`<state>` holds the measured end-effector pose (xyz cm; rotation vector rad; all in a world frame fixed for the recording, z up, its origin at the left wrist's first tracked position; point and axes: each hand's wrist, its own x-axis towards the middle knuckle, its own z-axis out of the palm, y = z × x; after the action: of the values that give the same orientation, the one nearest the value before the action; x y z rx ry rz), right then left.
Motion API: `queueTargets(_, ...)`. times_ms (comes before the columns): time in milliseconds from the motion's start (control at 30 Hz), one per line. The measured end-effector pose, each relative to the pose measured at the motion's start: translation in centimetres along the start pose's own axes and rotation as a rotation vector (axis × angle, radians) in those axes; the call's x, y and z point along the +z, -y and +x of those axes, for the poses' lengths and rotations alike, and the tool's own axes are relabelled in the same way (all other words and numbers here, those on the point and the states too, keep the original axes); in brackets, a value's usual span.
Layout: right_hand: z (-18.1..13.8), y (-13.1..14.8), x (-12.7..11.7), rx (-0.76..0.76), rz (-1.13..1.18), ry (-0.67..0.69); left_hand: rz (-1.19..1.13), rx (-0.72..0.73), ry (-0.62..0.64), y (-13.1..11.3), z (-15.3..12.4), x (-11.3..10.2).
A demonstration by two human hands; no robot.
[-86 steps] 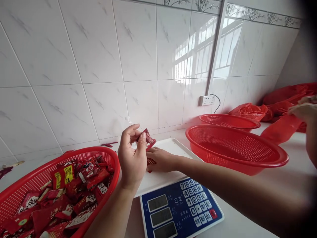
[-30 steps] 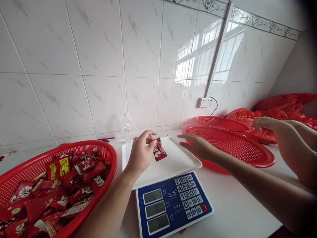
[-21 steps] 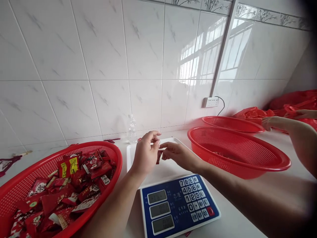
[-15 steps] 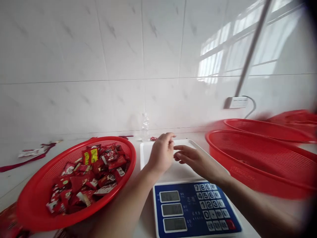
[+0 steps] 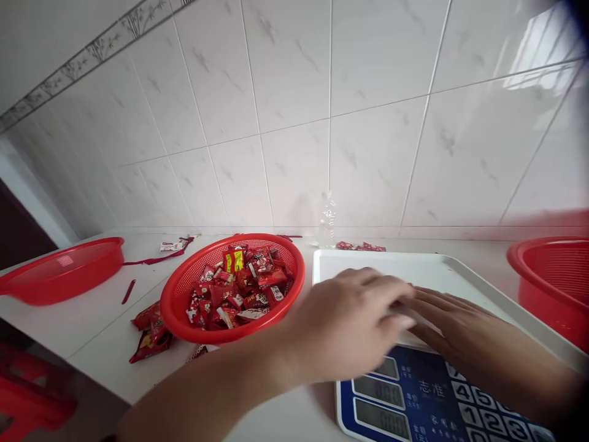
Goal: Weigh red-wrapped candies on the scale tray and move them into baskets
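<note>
My left hand (image 5: 350,319) hovers over the front edge of the white scale tray (image 5: 368,264). It is smeared by motion, so its fingers are unclear. My right hand (image 5: 448,319) lies beside it with fingers stretched flat, tips tucked behind the left hand. I see no packet in either hand. The scale's blue panel (image 5: 414,402) with its displays sits just below both hands. Left of the tray stands a red basket (image 5: 184,307) holding several red candy packets (image 5: 239,285).
An empty red basket (image 5: 59,273) stands at the far left and another red basket (image 5: 552,282) at the right edge. Loose red packets (image 5: 150,331) lie on the white counter. A clear bottle (image 5: 326,221) and more packets (image 5: 361,247) sit by the tiled wall. A red stool (image 5: 32,393) stands below.
The view has swung left, so the right baskets and the other person's arms have left the frame. The red packet held in my left hand is no longer visible. Both hands stay over the tray.
</note>
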<state>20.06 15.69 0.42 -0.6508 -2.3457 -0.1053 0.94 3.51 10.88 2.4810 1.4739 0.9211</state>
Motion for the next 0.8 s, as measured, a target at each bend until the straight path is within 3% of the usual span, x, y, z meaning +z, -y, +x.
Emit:
queueTargets(100,-0.9,-0.4,0.1,-0.04,-0.142,-0.015,0.192,-0.279,0.089,4.0,-1.7,-2.7)
queueTargets(200,-1.4,0.3,0.0,-0.034,-0.189,-0.064,0.485,-0.619,0.2,10.0,-3.1,-5.6)
queueTargets(267,-1.5,1.0,-0.2,-0.03,-0.18,-0.109,0.567,-0.842,0.419,14.0,-4.4,-7.3)
queueTargets(400,-1.2,1.5,-0.4,-0.034,-0.162,-0.173,0.554,-1.002,0.58,19.1,-7.0,-8.8)
queueTargets(567,-0.9,1.3,-0.6,-0.065,-0.196,-0.208,0.458,-1.107,0.655,19.9,-7.6,-7.9)
queueTargets(800,-0.7,1.7,-0.6,-0.059,-0.244,-0.195,0.345,-1.129,0.623,19.0,-6.9,-8.3)
